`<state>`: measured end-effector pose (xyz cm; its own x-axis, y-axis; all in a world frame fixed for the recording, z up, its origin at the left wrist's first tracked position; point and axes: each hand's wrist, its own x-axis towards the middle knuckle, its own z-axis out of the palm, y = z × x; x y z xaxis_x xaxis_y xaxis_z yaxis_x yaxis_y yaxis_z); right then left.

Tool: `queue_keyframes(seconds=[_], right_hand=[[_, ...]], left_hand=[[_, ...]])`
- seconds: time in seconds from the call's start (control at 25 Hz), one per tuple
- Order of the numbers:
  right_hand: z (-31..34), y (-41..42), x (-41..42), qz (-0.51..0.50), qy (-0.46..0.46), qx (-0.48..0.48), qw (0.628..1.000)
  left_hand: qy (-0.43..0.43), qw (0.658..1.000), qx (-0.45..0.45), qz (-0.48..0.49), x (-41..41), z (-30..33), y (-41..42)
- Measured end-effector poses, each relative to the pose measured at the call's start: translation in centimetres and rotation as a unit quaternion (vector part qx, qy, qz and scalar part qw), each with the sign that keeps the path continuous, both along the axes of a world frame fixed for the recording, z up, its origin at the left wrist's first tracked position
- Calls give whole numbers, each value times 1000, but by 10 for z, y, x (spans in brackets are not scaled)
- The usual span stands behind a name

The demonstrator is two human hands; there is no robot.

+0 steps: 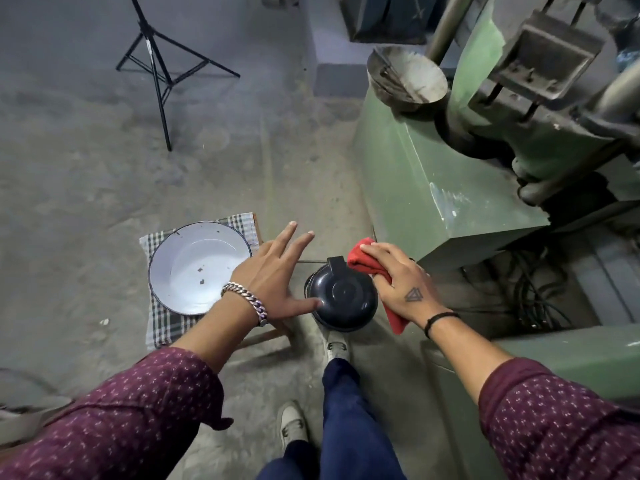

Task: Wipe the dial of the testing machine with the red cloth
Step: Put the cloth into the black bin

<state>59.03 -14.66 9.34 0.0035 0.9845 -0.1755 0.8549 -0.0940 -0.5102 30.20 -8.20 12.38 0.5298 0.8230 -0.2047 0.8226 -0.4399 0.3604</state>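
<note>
A round black dial housing (pixel 343 297) stands out from the green testing machine (pixel 443 188), seen from above between my two hands. My right hand (pixel 403 284) holds a crumpled red cloth (pixel 367 263) pressed against the right side of the dial housing; part of the cloth hangs below my palm. My left hand (pixel 273 271) has its fingers spread, with the thumb resting on the left edge of the dial housing. The face of the dial is hidden from this angle.
A white enamel bowl (pixel 199 266) sits on a checked cloth (pixel 162 327) over a low wooden stool at the left. A black tripod (pixel 157 64) stands on the concrete floor behind. Cables (pixel 530 296) lie beside the machine at the right. My feet are below.
</note>
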Motion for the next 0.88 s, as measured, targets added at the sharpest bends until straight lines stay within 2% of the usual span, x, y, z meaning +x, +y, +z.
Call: queue_keyframes(seconds=[0.32, 0.6, 0.88], right_hand=[[-102, 8, 34, -7, 39, -59, 997], [-178, 10, 33, 40, 13, -158, 987], [-244, 18, 36, 114, -20, -189, 975]], left_hand=[[16, 997, -77, -7, 41, -88, 17], [55, 993, -104, -14, 67, -154, 18], [68, 991, -118, -6, 74, -200, 25]])
